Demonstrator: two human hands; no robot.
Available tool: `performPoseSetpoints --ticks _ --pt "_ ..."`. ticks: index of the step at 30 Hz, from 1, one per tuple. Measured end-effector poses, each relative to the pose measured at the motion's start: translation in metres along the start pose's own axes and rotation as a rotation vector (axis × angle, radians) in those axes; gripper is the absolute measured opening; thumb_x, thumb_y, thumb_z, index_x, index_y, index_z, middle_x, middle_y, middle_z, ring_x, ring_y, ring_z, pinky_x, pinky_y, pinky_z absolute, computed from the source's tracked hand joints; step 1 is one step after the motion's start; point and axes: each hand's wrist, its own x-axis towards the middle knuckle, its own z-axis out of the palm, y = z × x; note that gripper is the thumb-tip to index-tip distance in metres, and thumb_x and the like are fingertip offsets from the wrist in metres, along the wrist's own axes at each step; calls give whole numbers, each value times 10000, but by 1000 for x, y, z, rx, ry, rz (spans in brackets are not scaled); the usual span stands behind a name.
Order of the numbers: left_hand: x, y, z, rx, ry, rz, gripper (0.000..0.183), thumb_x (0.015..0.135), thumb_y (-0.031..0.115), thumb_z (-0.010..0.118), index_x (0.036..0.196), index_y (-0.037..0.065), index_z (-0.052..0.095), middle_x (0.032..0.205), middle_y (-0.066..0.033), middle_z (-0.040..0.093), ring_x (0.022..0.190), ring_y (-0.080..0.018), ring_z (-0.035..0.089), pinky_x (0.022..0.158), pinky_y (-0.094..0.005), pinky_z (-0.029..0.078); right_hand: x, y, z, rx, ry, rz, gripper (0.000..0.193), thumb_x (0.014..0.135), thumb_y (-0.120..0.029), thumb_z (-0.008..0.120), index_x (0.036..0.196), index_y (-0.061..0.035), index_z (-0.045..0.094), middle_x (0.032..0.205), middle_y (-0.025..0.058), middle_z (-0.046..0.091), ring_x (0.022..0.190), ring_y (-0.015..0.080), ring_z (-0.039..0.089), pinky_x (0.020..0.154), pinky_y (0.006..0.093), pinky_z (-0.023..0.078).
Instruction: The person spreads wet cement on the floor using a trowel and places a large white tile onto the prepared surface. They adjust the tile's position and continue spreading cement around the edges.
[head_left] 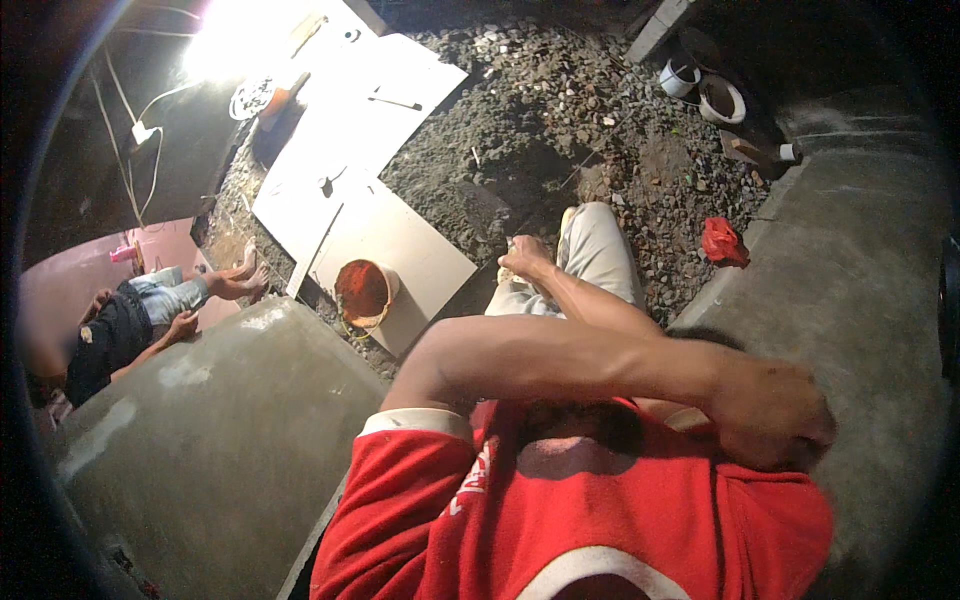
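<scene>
My left arm is bent across my chest over a red shirt (600, 500) with white trim. The left hand (775, 415) is closed, its fingers curled beside my right sleeve; anything inside it is hidden. My right forearm passes beneath the left arm. At its end, my right hand (525, 258) has its fingers bent in by the knee of my light trousers (605, 255); what they grip, if anything, is too small to make out. Left of my knees, a bucket (366, 295) with reddish contents stands on a pale board (420, 255).
Grey mortar (440, 170) and gravel (570, 90) lie ahead. Tools rest on white boards (345, 125) near a bright lamp. Grey walls (230, 440) flank me. A red plastic bag (724, 243) and white buckets (720, 100) are at right. Another person (130, 330) sits at far left.
</scene>
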Motion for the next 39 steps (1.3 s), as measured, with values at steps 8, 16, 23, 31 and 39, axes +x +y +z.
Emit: performPoseSetpoints --ticks 8,16,23,31,39 --pt "13 -59 -94 167 104 -74 269 853 259 676 953 12 715 917 -243 703 869 -424 686 760 -512 537 54 49 -60 -10 -126 93 539 736 -406 771 1082 1 706 1087 225 721 1057 392 692 939 460 543" --pt "158 -189 -203 -63 314 160 292 877 272 632 954 4 720 936 -260 707 890 -454 675 794 -527 523 173 136 -220 -159 -387 4 506 769 -414 760 1068 -10 703 988 191 744 936 342 729 839 438 573" --pt "151 -224 -296 104 349 -62 259 845 264 661 931 31 731 917 -229 719 880 -431 690 778 -533 527 220 220 -332 -305 -204 208 289 810 -303 772 861 -24 717 740 127 729 598 245 724 560 369 586" --pt "117 -218 -306 159 588 -127 221 856 277 681 926 75 735 879 -219 712 895 -432 693 760 -526 536 271 258 -327 -276 -406 21 470 780 -369 791 1012 29 698 872 177 752 695 289 746 644 429 599" --pt "-67 -315 -245 184 1304 -107 350 776 99 744 1097 7 640 1059 -162 669 1025 -355 655 886 -450 506 314 255 -289 254 -400 347 279 904 -245 763 1037 -46 620 811 75 664 643 162 633 536 337 524"
